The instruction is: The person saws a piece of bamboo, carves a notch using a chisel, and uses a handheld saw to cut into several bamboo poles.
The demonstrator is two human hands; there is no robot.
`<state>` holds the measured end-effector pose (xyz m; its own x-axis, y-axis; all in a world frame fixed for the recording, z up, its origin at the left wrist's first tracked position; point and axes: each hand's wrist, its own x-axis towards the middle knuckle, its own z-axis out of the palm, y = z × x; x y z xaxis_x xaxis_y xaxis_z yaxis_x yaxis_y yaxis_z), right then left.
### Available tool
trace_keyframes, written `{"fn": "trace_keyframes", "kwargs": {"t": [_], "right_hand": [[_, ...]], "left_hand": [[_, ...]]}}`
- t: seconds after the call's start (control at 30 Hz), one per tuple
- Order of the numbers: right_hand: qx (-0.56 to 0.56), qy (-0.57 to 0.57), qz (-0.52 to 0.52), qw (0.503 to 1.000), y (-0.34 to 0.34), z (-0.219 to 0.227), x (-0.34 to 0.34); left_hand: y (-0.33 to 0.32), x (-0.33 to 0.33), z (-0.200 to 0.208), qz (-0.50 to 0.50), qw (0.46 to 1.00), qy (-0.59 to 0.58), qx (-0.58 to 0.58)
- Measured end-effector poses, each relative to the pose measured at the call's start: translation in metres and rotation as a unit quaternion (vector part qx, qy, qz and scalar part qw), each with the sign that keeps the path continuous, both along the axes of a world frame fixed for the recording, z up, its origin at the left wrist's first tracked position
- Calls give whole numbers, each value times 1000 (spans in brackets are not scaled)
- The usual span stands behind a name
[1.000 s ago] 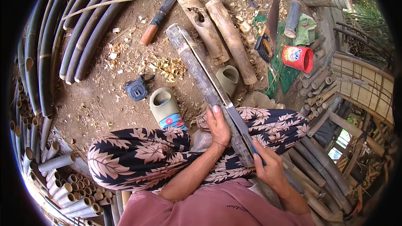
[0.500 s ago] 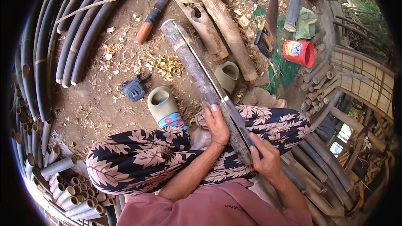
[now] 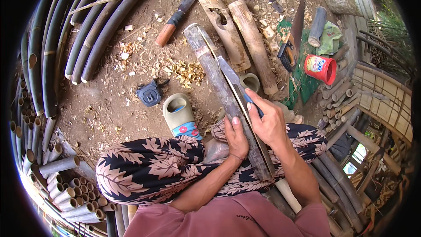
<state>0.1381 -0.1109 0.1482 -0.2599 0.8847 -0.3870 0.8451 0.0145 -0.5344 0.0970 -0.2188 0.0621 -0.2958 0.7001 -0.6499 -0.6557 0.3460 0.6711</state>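
A dark, mottled bamboo tube lies slanted over my lap, its far end pointing up and left. A long narrow slit runs along its right side. My left hand is closed round the tube's left side near the middle, thumb on top. In my right hand is a knife with a blue handle. Its blade lies along the slit in the tube's far half, tip pointing away from me. How deep the edge sits in the slit, I cannot tell.
Ahead lie a machete, two pale bamboo pieces, a handsaw and a red container. A tape measure sits on the shaving-strewn ground. Long bamboo poles and stacked tubes stand left.
My right hand has moved the knife forward and up along the tube, from its near end to the far half. My left hand still grips the tube. The whole view has shifted slightly.
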Motion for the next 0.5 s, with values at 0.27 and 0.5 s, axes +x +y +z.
{"fn": "trace_keyframes", "kwargs": {"t": [0.27, 0.5], "right_hand": [[73, 17, 26, 997, 11, -18, -13], [57, -15, 28, 998, 10, -16, -10]], "left_hand": [[2, -2, 3, -13, 1000, 19, -3], [8, -4, 7, -48, 994, 101, 1]]}}
